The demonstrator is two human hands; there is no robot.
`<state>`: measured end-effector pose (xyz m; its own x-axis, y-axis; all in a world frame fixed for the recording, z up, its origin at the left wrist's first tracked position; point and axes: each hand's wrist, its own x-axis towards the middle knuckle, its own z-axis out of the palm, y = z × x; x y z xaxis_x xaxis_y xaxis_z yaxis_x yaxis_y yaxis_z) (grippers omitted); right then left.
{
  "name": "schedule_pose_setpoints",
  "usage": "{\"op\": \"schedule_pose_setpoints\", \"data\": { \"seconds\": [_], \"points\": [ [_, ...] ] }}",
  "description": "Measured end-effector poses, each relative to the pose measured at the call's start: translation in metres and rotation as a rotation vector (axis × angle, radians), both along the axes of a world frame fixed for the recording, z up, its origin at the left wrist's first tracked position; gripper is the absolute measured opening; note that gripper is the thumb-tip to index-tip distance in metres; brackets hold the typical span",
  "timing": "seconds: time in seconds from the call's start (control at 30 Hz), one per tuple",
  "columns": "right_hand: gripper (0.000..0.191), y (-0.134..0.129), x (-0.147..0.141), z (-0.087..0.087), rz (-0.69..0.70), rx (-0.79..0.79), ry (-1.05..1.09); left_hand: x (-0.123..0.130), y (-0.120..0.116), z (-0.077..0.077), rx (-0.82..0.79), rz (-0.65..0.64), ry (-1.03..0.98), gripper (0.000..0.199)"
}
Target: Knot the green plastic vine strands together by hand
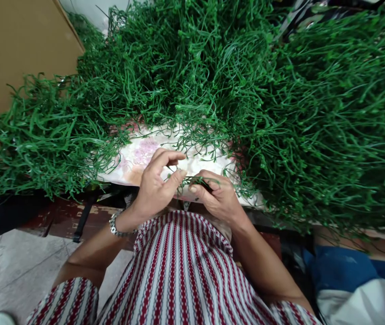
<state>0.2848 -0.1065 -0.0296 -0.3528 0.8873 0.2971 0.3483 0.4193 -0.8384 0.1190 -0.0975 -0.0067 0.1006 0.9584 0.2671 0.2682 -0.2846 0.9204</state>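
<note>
Picking over green stems appeared underway; the right hand pinched several at six o'clock of the pile. The left hand, spread at nine o'clock from the right, likely needed to pinch next.

No readable text, brand, number or sign anywhere in view. Surfaces checked: brown cardboard panel by the table's left end, no lettering to be made out; dark object at the far edge toward the right corner, pale patches too unclear to read; cloth along the near edge, floral print only, no legible characters.
</note>
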Motion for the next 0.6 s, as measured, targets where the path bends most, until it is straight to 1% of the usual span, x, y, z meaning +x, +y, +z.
{"op": "schedule_pose_setpoints", "data": {
  "seconds": [0.07, 0.13, 0.17, 0.27, 0.33, 0.4, 0.47, 0.53, 0.6],
  "points": [
    [0.023, -0.001, 0.001, 0.001, 0.031, 0.022, 0.016, -0.005, -0.007, -0.002, 0.105, -0.016, 0.214, 0.019],
    [0.022, -0.002, 0.0, 0.002, 0.049, 0.046, 0.022, -0.007, -0.012, -0.004, 0.17, -0.052, 0.336, 0.012],
    [0.022, -0.003, -0.001, 0.002, 0.051, 0.056, 0.016, -0.007, -0.014, -0.006, 0.205, -0.044, 0.368, 0.009],
    [0.021, -0.004, -0.004, 0.0, 0.04, 0.076, -0.024, -0.004, -0.016, -0.01, 0.331, 0.045, 0.419, 0.007],
    [0.018, -0.006, -0.004, 0.0, 0.003, 0.099, -0.056, -0.003, -0.015, -0.01, 0.361, 0.028, 0.43, 0.009],
    [0.013, -0.008, -0.005, 0.0, -0.053, 0.144, -0.076, -0.003, -0.014, -0.01, 0.292, -0.045, 0.388, 0.011],
    [0.01, -0.009, -0.006, -0.001, -0.071, 0.189, -0.08, -0.004, -0.014, -0.009, 0.152, -0.112, 0.308, 0.011],
    [0.007, -0.01, -0.007, -0.003, -0.064, 0.196, -0.054, -0.005, -0.014, -0.008, 0.034, -0.133, 0.243, 0.01],
    [0.005, -0.011, -0.008, -0.006, -0.077, 0.17, -0.01, -0.005, -0.015, -0.009, -0.003, -0.125, 0.219, 0.011]
  ]
}}
